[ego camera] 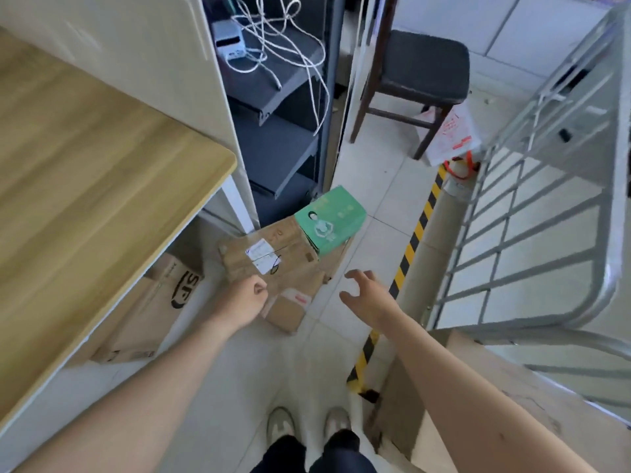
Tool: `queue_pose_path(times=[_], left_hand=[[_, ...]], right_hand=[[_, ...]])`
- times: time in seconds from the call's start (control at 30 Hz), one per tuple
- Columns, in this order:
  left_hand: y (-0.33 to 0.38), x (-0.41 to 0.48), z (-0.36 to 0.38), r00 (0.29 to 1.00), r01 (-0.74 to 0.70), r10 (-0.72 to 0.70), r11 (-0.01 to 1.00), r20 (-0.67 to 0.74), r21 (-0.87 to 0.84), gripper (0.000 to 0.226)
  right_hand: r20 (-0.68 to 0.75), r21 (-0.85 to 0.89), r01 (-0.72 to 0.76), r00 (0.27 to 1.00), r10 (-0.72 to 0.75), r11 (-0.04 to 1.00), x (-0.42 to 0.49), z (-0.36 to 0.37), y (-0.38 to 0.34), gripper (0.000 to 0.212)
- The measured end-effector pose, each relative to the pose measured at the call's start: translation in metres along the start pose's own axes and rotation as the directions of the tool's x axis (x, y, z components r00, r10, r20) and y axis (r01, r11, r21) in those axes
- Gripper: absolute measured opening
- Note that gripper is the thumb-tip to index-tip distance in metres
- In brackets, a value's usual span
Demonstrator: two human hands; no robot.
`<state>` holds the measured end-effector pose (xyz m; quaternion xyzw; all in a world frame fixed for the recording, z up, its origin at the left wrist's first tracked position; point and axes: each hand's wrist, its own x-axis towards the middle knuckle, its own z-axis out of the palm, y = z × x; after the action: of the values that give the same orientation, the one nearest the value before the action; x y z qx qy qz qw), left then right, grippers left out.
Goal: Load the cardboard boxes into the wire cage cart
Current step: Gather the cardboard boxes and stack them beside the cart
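Observation:
A flat brown cardboard box [293, 257] with a white label lies on the tiled floor ahead of me. A green box [329, 221] rests tilted on its far right corner, and a small brown box [286, 308] lies at its near edge. My left hand [244, 300] hovers over the brown box's near side with fingers curled, holding nothing. My right hand [367, 297] is open, fingers spread, to the right of the boxes above the floor. The wire cage cart [532, 213] stands at the right, with a cardboard box [505, 404] inside its near corner.
A wooden table [85, 186] fills the left, with a large printed cardboard box [150, 312] under it. Dark shelves [276, 131] with white cables stand behind the boxes. A dark chair [416, 80] is at the back. Yellow-black tape [409, 247] runs along the cart's base.

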<state>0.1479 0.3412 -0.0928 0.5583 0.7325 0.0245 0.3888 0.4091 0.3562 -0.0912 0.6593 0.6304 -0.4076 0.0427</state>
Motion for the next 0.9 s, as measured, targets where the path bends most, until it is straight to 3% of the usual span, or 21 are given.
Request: queue_pose_path(times=[0.2,0.53,0.6,0.7,0.9], left_hand=[[-0.037,0.065,-0.01,0.998,0.061,-0.059,0.995,-0.03,0.081,0.023],[-0.14,0.194,0.043,0.967,0.256,-0.256,0.966,-0.019,0.031,0.032],[-0.156,0.221,0.058,0.948,0.312,-0.313,0.95,-0.063,-0.023,0.035],[-0.17,0.259,0.083,0.885,0.424,-0.448,0.888,-0.127,-0.176,0.058],[-0.176,0.297,0.121,0.784,0.553,-0.62,0.702,-0.003,-0.449,0.091]], right_hand=[[0.014,-0.123,0.068,0.998,-0.067,0.99,0.079,0.012,-0.036,0.056],[0.043,-0.155,0.002,0.999,0.005,0.988,0.272,0.095,-0.022,0.063],[0.014,-0.243,0.006,1.0,-0.002,0.97,0.304,0.114,-0.015,0.068],[-0.038,-0.292,0.015,0.999,-0.028,0.956,0.348,0.136,-0.005,0.074],[-0.007,-0.128,0.004,1.0,-0.004,0.992,0.374,0.175,-0.003,0.073]])
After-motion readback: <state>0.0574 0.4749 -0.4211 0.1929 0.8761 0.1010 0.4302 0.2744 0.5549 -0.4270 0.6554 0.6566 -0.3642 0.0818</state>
